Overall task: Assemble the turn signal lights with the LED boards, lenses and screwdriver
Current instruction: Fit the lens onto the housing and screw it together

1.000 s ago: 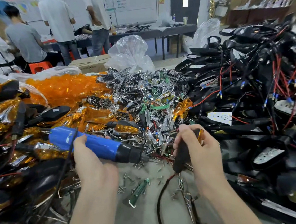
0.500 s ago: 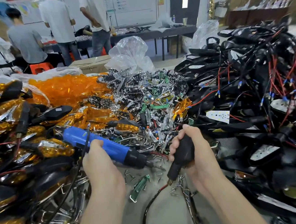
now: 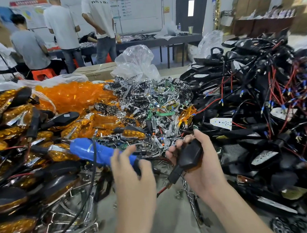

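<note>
Your left hand (image 3: 133, 172) gripped the blue electric screwdriver (image 3: 92, 150), your right hand (image 3: 201, 170) a black housing (image 3: 189, 155); finished lights (image 3: 17, 114) lay left, unassembled housings (image 3: 240, 133) right.

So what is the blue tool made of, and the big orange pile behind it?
The blue tool is probably plastic, smooth with a soft shine. The orange pile looks like see-through glossy plastic; light glows through and glints off it.

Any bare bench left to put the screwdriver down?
One patch: grey table between the forearms, below the left hand gripping the screwdriver and the right hand holding a turn signal; few loose screws at its top. Crowded elsewhere: amber lights left, chrome parts ahead, wired black housings right.
</note>
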`<state>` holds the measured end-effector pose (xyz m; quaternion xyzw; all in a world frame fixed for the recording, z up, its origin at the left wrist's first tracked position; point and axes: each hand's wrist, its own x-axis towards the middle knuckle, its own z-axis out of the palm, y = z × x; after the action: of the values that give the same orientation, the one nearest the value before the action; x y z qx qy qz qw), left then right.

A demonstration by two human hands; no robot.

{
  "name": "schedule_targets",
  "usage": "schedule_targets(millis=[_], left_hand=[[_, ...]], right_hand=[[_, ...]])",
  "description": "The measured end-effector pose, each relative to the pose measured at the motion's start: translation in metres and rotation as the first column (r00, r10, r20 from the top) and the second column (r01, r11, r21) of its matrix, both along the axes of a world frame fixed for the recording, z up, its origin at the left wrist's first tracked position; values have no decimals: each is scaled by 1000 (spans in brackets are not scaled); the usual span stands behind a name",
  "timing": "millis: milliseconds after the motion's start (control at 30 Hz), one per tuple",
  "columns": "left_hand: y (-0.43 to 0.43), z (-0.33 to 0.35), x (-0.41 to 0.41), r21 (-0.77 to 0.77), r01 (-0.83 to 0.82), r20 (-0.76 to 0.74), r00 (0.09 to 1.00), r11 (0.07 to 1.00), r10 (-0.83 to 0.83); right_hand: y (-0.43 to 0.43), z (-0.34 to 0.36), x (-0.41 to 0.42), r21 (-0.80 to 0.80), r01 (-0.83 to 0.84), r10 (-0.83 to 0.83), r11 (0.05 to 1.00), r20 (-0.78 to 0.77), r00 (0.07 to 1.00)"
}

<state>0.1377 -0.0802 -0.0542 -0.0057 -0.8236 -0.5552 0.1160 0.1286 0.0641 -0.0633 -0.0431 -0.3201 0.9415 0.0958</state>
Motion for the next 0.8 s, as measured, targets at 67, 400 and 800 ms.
schedule_targets(millis=[67,400,800], left_hand=[[3,0,10,-71,146,-52,987,987,-150],[-23,49,34,-277,265,-197,925,923,-325],[-128,120,32,-339,102,-379,895,935,-235]], right_hand=[[-3,3,1,-41,21,-21,999,9,1000],[-58,80,10,-42,27,-25,999,35,999],[-161,166,19,256,-35,76,966,-154,985]])
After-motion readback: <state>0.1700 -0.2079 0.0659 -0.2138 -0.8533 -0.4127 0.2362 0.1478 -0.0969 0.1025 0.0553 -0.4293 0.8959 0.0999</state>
